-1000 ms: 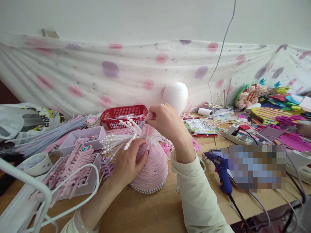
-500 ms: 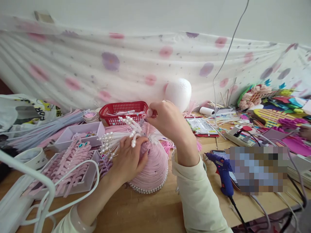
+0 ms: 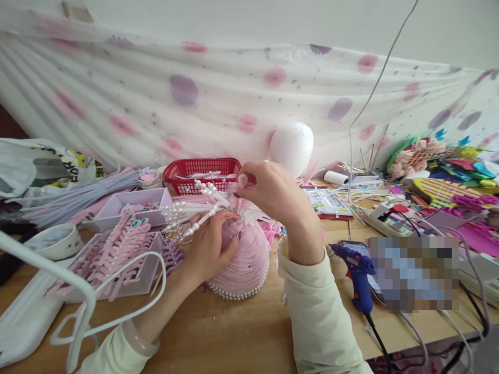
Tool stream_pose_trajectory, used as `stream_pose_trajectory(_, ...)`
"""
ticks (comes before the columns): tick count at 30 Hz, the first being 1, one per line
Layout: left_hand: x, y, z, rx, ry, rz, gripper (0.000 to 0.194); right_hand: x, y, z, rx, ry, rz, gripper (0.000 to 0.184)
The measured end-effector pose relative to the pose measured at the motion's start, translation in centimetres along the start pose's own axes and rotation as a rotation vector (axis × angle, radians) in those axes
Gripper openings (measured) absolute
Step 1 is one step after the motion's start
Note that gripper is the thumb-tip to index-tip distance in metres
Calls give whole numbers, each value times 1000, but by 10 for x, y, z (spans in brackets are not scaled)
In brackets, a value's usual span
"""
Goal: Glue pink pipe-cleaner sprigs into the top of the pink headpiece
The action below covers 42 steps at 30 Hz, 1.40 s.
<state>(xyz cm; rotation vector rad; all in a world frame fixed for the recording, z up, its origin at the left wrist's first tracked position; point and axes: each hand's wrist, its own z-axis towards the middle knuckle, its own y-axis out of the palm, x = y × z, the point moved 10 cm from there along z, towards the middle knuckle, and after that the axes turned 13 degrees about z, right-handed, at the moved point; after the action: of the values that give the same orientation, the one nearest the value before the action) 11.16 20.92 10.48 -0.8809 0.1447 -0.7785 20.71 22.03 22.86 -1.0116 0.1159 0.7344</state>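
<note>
A pink dome-shaped headpiece (image 3: 249, 259), wrapped in fuzzy strands and edged with silver-white beads, stands on the wooden table. My left hand (image 3: 208, 246) is closed on its upper left side, thumb and fingers curled against the pink strands. Above the top of the dome, my right hand (image 3: 278, 195) is pinched, fingertips at the pink and white strands there. What lies between those fingertips is too small to make out. Sprays of white pearl beads (image 3: 175, 215) stick out at the left, beside my left hand.
A red basket (image 3: 175, 179) and a white foam head (image 3: 291, 148) stand behind. On the left, a white box (image 3: 150, 283) holds pink fuzzy pieces (image 3: 120, 249). At right lie a blue glue gun (image 3: 360, 280) with its cord and a power strip (image 3: 384, 221). A white bent tube (image 3: 83, 296) crosses the front left.
The view has shifted slightly. My left fingers have moved a little on the dome, and the pearl spray beside them lies at another angle. My right hand stays pinched above the top.
</note>
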Motion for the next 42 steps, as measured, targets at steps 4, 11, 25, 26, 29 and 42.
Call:
stream_pose_trajectory(4,-2,0,0,-36,-45,21,34,0,0,-1,-24,13,14,17)
stream_pose_trajectory(11,-2,0,1,0,-45,-58,32,-7,-6,-8,-23,-22,29,12)
stream_pose_trajectory(25,-7,-2,3,53,-60,-40,30,-24,-25,-22,75,-16,60,25)
stream_pose_trajectory(26,-8,-3,2,65,-69,-34,30,-23,-30,-24,84,-10,72,23)
stream_pose_trajectory(29,-6,-2,0,76,-87,-44,27,-17,-47,-31,117,7,103,18)
stream_pose_trajectory(42,-2,-2,-2,73,-109,-3,30,-3,-12,-9,-34,-47,171,19)
